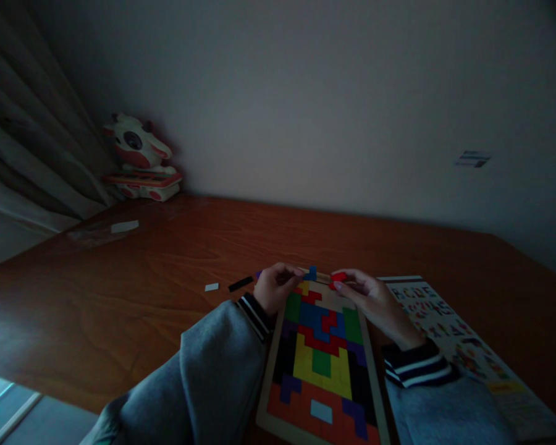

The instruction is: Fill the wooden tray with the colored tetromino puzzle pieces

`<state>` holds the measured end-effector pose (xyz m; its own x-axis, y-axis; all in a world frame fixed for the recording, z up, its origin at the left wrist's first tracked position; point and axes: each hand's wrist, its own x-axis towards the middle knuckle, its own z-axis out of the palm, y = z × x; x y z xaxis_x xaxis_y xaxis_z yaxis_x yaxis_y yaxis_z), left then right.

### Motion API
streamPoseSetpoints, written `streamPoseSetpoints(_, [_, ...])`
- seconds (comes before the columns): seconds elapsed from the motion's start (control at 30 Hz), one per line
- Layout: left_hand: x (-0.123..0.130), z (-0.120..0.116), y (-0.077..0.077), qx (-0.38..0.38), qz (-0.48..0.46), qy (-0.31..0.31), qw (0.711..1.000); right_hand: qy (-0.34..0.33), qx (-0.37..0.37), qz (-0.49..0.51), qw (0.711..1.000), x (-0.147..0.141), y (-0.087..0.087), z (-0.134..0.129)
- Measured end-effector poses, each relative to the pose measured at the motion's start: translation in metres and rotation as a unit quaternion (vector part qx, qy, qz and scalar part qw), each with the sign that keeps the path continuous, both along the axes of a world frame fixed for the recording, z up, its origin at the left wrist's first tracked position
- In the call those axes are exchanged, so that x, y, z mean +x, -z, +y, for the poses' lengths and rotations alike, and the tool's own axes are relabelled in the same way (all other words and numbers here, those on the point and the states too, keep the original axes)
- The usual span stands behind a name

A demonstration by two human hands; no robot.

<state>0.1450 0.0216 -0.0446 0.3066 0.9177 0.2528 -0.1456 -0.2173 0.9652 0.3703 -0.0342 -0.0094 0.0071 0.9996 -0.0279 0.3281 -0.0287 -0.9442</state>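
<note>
A wooden puzzle board (369, 337) lies in front of me, mostly filled with coloured blocky pieces. Over its far left corner, my left hand (274, 288) is closed, pinching a blue puzzle piece (311, 274) by its left end. My right hand (373, 300) grips a red puzzle piece (338, 278) between thumb and fingers above the far right corner. Bare wood shows in the board's far part, below the two pieces. Just left of my left hand lie a black strip piece (241, 283) and a small white piece (212, 287); a purple piece (258, 274) is partly hidden behind that hand.
A printed sheet (445, 327) with letter and figure patterns lies right of the board, partly under my right sleeve. At the table's far left stands a cow-shaped toy keyboard (143, 161), with a pale strip (125, 227) nearer me. A curtain (32, 136) hangs left.
</note>
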Motion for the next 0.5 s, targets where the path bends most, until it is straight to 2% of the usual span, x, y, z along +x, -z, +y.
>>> streamPoseSetpoints(0.23, [-0.0002, 0.0002, 0.0004, 0.012, 0.009, 0.002, 1.0, -0.013, -0.016, 0.017, 1.0, 0.0004, 0.0012, -0.0003])
streamPoseSetpoints(0.5, [0.0001, -0.0002, 0.0001, 0.038, 0.006, 0.013, 0.999, -0.041, 0.01, -0.109, 0.993, -0.0056, -0.004, -0.0038])
